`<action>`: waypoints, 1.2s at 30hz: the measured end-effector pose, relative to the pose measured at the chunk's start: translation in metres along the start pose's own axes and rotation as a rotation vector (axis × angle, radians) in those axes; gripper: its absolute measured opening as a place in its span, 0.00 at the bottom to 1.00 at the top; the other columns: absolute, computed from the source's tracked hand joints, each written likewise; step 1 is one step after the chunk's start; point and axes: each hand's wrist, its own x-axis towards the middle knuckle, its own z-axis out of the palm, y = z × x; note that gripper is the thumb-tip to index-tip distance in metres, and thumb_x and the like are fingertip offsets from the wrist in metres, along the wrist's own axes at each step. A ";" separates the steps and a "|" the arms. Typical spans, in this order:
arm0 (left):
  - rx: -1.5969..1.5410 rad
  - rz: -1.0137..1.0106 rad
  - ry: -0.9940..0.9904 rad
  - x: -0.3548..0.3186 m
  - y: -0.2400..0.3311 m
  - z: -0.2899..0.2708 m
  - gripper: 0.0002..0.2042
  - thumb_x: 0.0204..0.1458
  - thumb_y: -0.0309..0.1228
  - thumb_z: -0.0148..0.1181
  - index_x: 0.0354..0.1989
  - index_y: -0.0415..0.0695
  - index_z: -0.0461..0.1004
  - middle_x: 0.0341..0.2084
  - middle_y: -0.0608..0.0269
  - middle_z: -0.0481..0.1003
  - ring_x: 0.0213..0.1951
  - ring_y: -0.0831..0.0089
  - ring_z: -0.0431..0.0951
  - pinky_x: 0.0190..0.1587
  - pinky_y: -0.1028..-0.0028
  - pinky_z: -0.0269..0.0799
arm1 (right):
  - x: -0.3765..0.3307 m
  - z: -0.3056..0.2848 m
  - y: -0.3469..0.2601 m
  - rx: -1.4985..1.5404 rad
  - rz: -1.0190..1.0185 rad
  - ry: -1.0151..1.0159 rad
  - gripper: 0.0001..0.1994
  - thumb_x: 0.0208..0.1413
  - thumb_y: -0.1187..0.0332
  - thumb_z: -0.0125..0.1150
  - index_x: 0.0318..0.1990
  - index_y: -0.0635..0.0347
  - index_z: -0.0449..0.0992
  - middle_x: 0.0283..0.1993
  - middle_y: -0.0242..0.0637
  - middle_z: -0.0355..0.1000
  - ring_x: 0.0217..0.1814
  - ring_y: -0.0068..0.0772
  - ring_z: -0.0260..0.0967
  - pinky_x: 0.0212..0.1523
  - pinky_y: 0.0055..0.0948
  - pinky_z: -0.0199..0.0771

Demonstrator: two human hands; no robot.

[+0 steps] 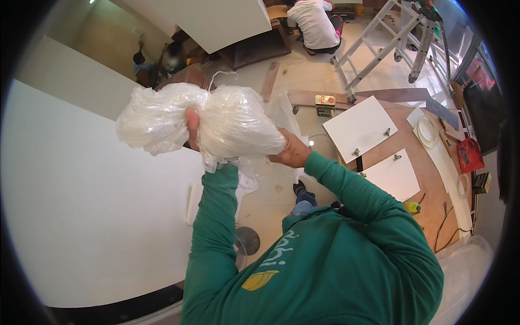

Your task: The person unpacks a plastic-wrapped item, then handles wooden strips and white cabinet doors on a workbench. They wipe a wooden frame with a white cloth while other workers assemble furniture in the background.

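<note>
A crumpled bundle of clear plastic wrap point(238, 122) is held up in front of me, gathered narrow at its middle so that it bulges on both sides. My left hand point(192, 124) grips it at that narrow part, the thumb showing and the other fingers hidden behind the plastic. At the bundle's right end my right hand point(293, 150) is closed on the plastic, its fingertips partly covered. A thin white strand point(222, 73) sticks up from the gathered middle. Loose sheet hangs below and beside my right hand.
A large white panel point(97, 200) fills the left. On the right, white door panels with hinges point(360, 129) lie on brown boards point(441, 216), near a rolled white strip point(427, 131) and red bag point(470, 155). A stepladder point(374, 51) stands beyond; a person point(317, 24) crouches far ahead.
</note>
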 end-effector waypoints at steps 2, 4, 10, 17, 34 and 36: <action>0.070 0.038 0.037 -0.005 -0.001 0.002 0.37 0.59 0.53 0.66 0.67 0.36 0.66 0.58 0.44 0.76 0.54 0.53 0.81 0.53 0.48 0.83 | 0.009 -0.017 0.007 0.008 -0.066 -0.061 0.24 0.50 0.67 0.76 0.55 0.60 0.78 0.49 0.47 0.80 0.55 0.49 0.78 0.61 0.39 0.75; 0.051 0.062 0.024 -0.010 -0.007 -0.011 0.40 0.57 0.52 0.67 0.70 0.36 0.63 0.62 0.45 0.72 0.59 0.55 0.77 0.57 0.50 0.80 | 0.013 -0.025 0.003 -0.007 -0.110 -0.186 0.23 0.50 0.67 0.76 0.54 0.61 0.78 0.44 0.47 0.80 0.51 0.50 0.79 0.58 0.39 0.77; -0.084 -0.351 -0.589 -0.035 0.001 -0.015 0.38 0.60 0.44 0.67 0.74 0.38 0.58 0.66 0.48 0.66 0.61 0.57 0.70 0.60 0.54 0.74 | 0.020 -0.056 -0.005 -0.545 -0.401 -0.280 0.25 0.52 0.58 0.75 0.53 0.55 0.70 0.41 0.47 0.80 0.44 0.62 0.78 0.51 0.50 0.76; 0.888 -0.512 -0.043 -0.054 0.049 -0.041 0.33 0.56 0.28 0.75 0.70 0.41 0.68 0.63 0.55 0.73 0.62 0.60 0.74 0.66 0.61 0.73 | 0.038 -0.106 -0.076 -1.045 -0.558 -0.464 0.21 0.47 0.62 0.74 0.48 0.54 0.76 0.35 0.37 0.78 0.46 0.49 0.76 0.57 0.42 0.69; 1.311 -0.273 -0.560 -0.039 0.010 -0.023 0.37 0.43 0.31 0.79 0.64 0.36 0.73 0.58 0.50 0.79 0.60 0.58 0.78 0.66 0.64 0.71 | 0.054 -0.129 -0.130 -1.240 -0.694 -0.043 0.18 0.47 0.71 0.68 0.48 0.52 0.77 0.40 0.35 0.78 0.50 0.42 0.77 0.67 0.48 0.69; 1.506 -0.227 -0.580 -0.030 0.030 -0.011 0.35 0.42 0.30 0.78 0.62 0.36 0.74 0.56 0.50 0.80 0.59 0.58 0.79 0.65 0.63 0.73 | 0.054 -0.162 -0.105 -1.295 -0.573 -0.057 0.18 0.48 0.69 0.70 0.48 0.51 0.77 0.39 0.35 0.78 0.51 0.44 0.77 0.69 0.49 0.68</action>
